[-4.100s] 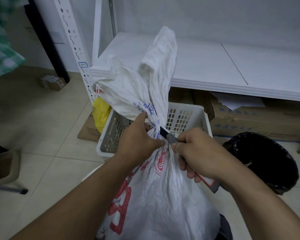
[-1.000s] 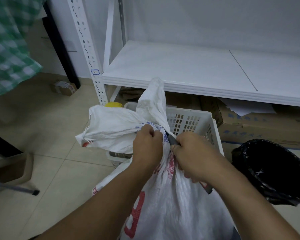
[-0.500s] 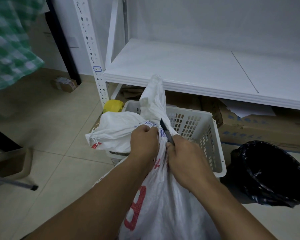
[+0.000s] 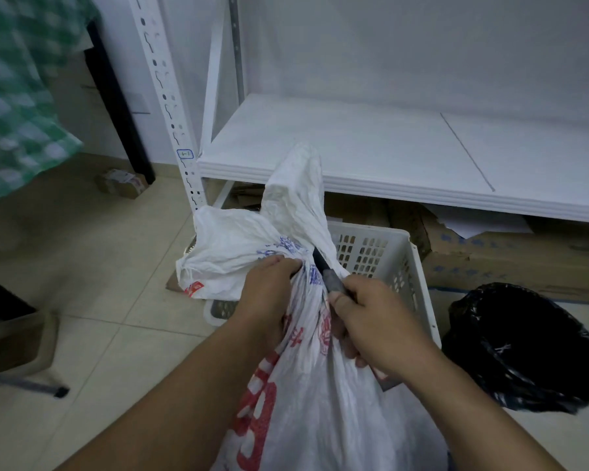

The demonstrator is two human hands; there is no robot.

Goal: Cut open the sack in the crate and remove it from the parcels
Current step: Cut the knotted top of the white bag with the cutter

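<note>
A white woven sack (image 4: pixel 306 396) with red and blue print fills the lower middle, its tied neck bunched between my hands and its loose top flopping up and to the left. My left hand (image 4: pixel 267 297) grips the gathered neck from the left. My right hand (image 4: pixel 374 326) holds a knife (image 4: pixel 327 271) whose dark blade rests against the neck, pointing up and away. Behind the sack stands a white perforated plastic crate (image 4: pixel 391 263). The parcels are hidden inside the sack.
A white metal shelf (image 4: pixel 388 158) runs across the back, with flattened cardboard boxes (image 4: pixel 510 253) under it. A bin lined with a black bag (image 4: pixel 524 348) stands at the right. A green checked cloth (image 4: pixel 17 96) hangs at the upper left over tiled floor.
The blade has slid down to the sack's neck, with less of it showing than half a second ago. The sack's loose top has shifted slightly. Both hands keep their grip.
</note>
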